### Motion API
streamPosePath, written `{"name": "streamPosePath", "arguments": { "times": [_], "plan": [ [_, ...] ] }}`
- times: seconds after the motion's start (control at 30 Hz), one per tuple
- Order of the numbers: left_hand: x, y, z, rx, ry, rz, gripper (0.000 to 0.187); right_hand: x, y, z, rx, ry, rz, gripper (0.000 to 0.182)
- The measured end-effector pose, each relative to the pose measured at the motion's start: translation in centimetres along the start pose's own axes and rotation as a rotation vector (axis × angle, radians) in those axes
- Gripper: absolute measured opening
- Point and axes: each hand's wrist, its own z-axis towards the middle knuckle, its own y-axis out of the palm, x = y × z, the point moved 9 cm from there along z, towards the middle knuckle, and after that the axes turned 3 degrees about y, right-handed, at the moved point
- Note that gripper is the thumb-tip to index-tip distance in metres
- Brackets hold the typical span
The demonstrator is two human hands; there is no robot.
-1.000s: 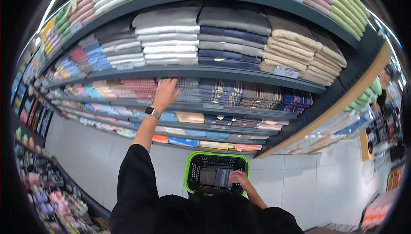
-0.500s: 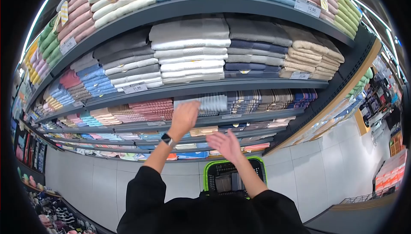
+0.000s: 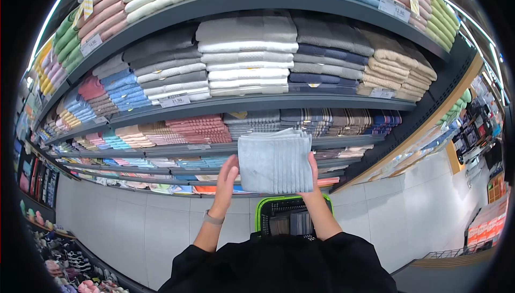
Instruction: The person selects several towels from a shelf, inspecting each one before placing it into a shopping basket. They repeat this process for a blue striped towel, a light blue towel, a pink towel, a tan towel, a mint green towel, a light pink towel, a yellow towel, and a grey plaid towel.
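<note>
A folded light-blue towel (image 3: 273,161) with ribbed stripes hangs upright in front of the shelves. My right hand (image 3: 312,175) grips it at its right edge, most of the fingers hidden behind the cloth. Just left of the towel is my left hand (image 3: 227,180), fingers stretched out, holding nothing. Behind the towel, a stack of grey-blue towels (image 3: 252,120) sits on the shelf between dusty-red towels (image 3: 198,128) and plaid ones (image 3: 303,121). Below my hands stands a black basket with a green rim (image 3: 258,215), holding dark folded cloths (image 3: 300,223).
Shelves (image 3: 257,101) of folded towels span the view, with price labels (image 3: 174,101) on their edges. A wood-edged side panel (image 3: 424,110) ends the shelving on the right. Tiled floor (image 3: 166,218) runs below. Another display (image 3: 70,255) stands at lower left.
My left hand has come back from the shelf stack and opened. The light-blue towel is now out in front of me, with my right hand closed on its edge.
</note>
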Motion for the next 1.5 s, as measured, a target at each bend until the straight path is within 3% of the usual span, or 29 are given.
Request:
{"name": "streamPosePath", "arguments": {
  "times": [0.03,0.1,0.13,0.17,0.23,0.37,0.43,0.47,0.5,0.53,0.6,0.63,0.7,0.77,0.8,0.93,1.0,1.03,1.1,1.17,1.23,1.3,1.37,1.5],
  "plan": [
    [-0.7,0.0,-0.4,0.004,-0.006,0.004,0.046,0.1,-0.4,-0.7,-0.029,0.024,-0.005,0.064],
    [-5.6,3.7,-2.6,-0.122,-0.608,-0.689,0.051,0.2,-0.4,-2.0,-0.065,0.049,-0.012,0.063],
    [-5.4,4.3,-2.5,-0.123,-0.607,-0.685,0.051,-0.3,-0.8,-3.2,0.038,0.002,-0.132,0.064],
    [-5.0,5.1,-2.3,-0.189,-0.571,-0.604,0.048,-1.0,-1.4,-4.3,0.143,-0.049,-0.247,0.065],
    [-4.1,6.8,-2.6,-0.316,-0.514,-0.441,0.046,-1.8,-2.5,-6.4,0.142,-0.009,-0.205,0.065],
    [-1.5,9.1,-3.0,-0.337,-0.443,-0.188,0.04,-2.6,-1.8,-8.8,-0.069,0.203,-0.355,0.063],
    [0.6,9.7,-3.0,-0.413,-0.258,0.171,0.035,-3.7,-0.1,-10.2,-0.065,0.175,-0.684,0.063],
    [0.9,9.8,-3.1,-0.41,-0.261,0.179,0.035,-4.3,0.5,-10.3,-0.071,0.086,-0.794,0.06],
    [2.6,11.0,-3.4,-0.562,-0.075,0.282,0.035,-3.9,0.2,-10.3,-0.081,0.094,-0.786,0.06],
    [4.3,12.2,-4.1,-0.708,0.112,0.384,0.036,-4.7,0.3,-10.2,-0.079,-0.036,-0.947,0.057],
    [6.6,13.4,-3.7,-0.745,0.165,0.356,0.04,-6.3,1.6,-11.0,-0.088,-0.206,-1.297,0.048],
    [8.0,14.6,-4.0,-0.801,0.221,0.319,0.044,-6.3,1.1,-11.2,-0.086,-0.204,-1.296,0.048],
    [8.3,15.0,-4.4,-0.725,0.157,0.193,0.05,-6.7,-1.1,-11.7,0.089,-0.12,-0.874,0.047],
    [10.1,13.4,-4.1,-0.367,0.392,0.302,0.049,-7.3,0.2,-12.7,0.093,-0.14,-0.755,0.051],
    [9.0,12.9,-4.3,-0.306,0.298,0.158,0.035,-7.0,0.5,-13.1,0.086,-0.077,-0.626,0.054],
    [8.7,12.8,-5.0,-0.387,0.424,0.211,0.025,-5.7,-0.6,-15.3,-0.02,-0.017,-0.443,0.075],
    [8.8,13.3,-5.3,-0.417,0.327,0.048,0.019,-5.8,0.0,-16.2,-0.187,-0.095,-0.402,0.086],
    [8.7,13.5,-5.3,-0.427,0.317,0.04,0.019,-5.7,-0.4,-16.3,-0.172,-0.101,-0.401,0.086],
    [8.4,14.4,-5.4,-0.535,0.253,-0.05,0.015,-5.6,-0.1,-16.2,-0.235,-0.118,-0.172,0.09],
    [8.6,14.6,-5.6,-0.536,0.16,-0.112,0.014,-5.5,1.4,-16.0,-0.201,-0.156,-0.167,0.089],
    [9.1,15.1,-5.9,-0.574,0.064,-0.175,0.013,-4.4,1.5,-15.7,-0.125,-0.041,0.123,0.09],
    [7.7,14.9,-5.1,-0.507,-0.013,-0.098,0.014,-4.0,-0.1,-15.2,0.01,-0.009,0.105,0.089],
    [5.3,14.7,-3.9,-0.41,-0.143,0.153,0.014,-2.9,-1.4,-13.7,-0.128,0.076,0.615,0.081],
    [7.0,14.5,-4.2,-0.322,-0.033,0.071,0.014,-5.2,1.9,-14.6,0.011,-0.02,0.277,0.065]
  ]
}}
